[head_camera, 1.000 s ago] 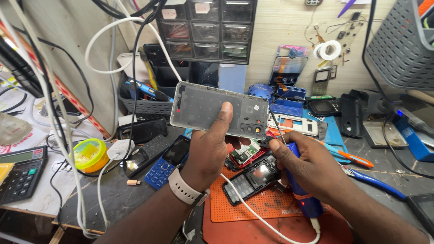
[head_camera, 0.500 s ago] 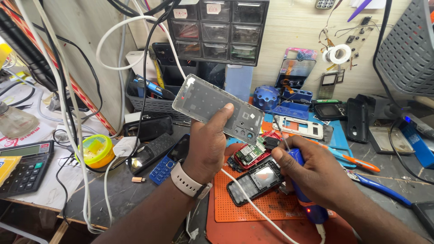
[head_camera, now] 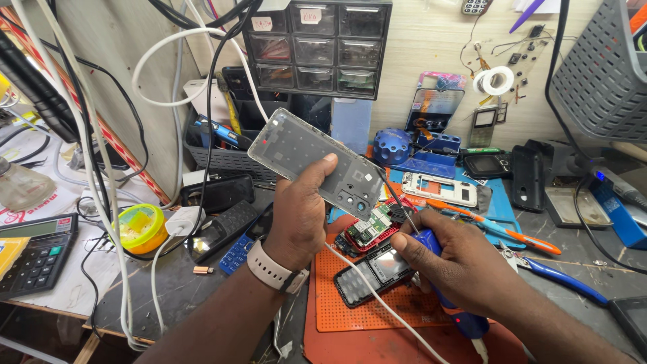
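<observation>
My left hand (head_camera: 302,216) holds up a grey phone back frame (head_camera: 313,165), tilted down to the right, with camera cut-outs at its lower right end. My right hand (head_camera: 453,259) grips a blue corded electric screwdriver (head_camera: 445,290) whose thin bit points up at the frame's lower right corner. Under my hands, on an orange mat (head_camera: 364,313), lie a small black keypad phone (head_camera: 371,273) and an opened red phone with a green circuit board (head_camera: 367,229).
A grey drawer cabinet (head_camera: 317,44) stands at the back. A calculator (head_camera: 34,253) and a yellow-green tub (head_camera: 140,227) sit at left, with white cables (head_camera: 101,175) hanging. Orange tweezers (head_camera: 499,226), blue-handled pliers (head_camera: 566,280) and a white phone shell (head_camera: 439,189) lie at right.
The frame in my left hand has tilted further, its right end lower. The screwdriver bit has come up to the frame's lower right corner.
</observation>
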